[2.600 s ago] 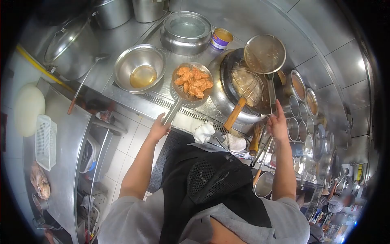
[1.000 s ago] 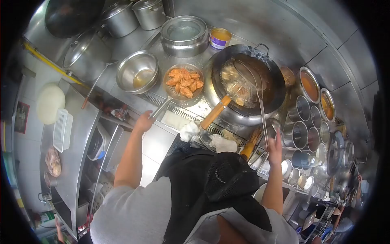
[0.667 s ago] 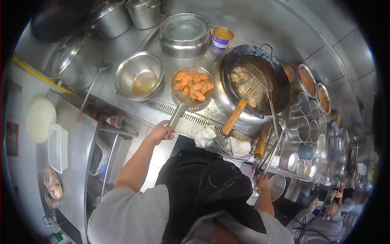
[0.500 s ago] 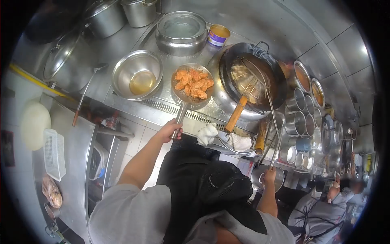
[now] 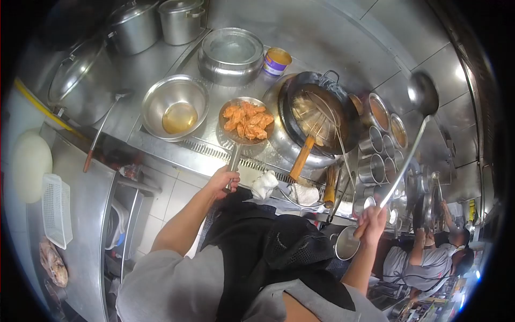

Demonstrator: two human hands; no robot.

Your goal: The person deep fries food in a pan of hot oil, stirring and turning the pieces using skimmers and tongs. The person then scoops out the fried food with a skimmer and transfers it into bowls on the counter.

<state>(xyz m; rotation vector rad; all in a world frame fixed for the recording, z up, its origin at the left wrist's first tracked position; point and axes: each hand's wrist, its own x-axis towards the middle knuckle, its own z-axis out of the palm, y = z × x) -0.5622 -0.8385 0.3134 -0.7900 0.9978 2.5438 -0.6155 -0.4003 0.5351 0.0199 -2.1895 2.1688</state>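
My left hand point(image 5: 223, 181) is wrapped round the metal handle of a perforated skimmer point(image 5: 234, 161), held level above the counter edge. Browned, fried-looking pieces point(image 5: 245, 119), possibly chicken wings, are heaped in it. My right hand point(image 5: 371, 221) grips the end of a long-handled ladle point(image 5: 423, 92), its bowl raised up and to the right. Between the hands, a wire strainer point(image 5: 308, 140) with a wooden handle rests in a dark wok point(image 5: 351, 140). To the left of the skimmer, a steel bowl point(image 5: 153, 122) has some yellowish liquid at its bottom.
A steel pot point(image 5: 229, 72) and a purple tin point(image 5: 277, 61) stand behind the skimmer. White cloths point(image 5: 264, 185) and a bamboo brush point(image 5: 329, 188) lie along the front edge. Several metal containers point(image 5: 370, 169) line the right side. Another person point(image 5: 416, 264) works at far right.
My right hand has come up, and the ladle is now lifted clear with its bowl to the right of the wok. My left hand still holds the loaded skimmer. The view has shifted slightly.
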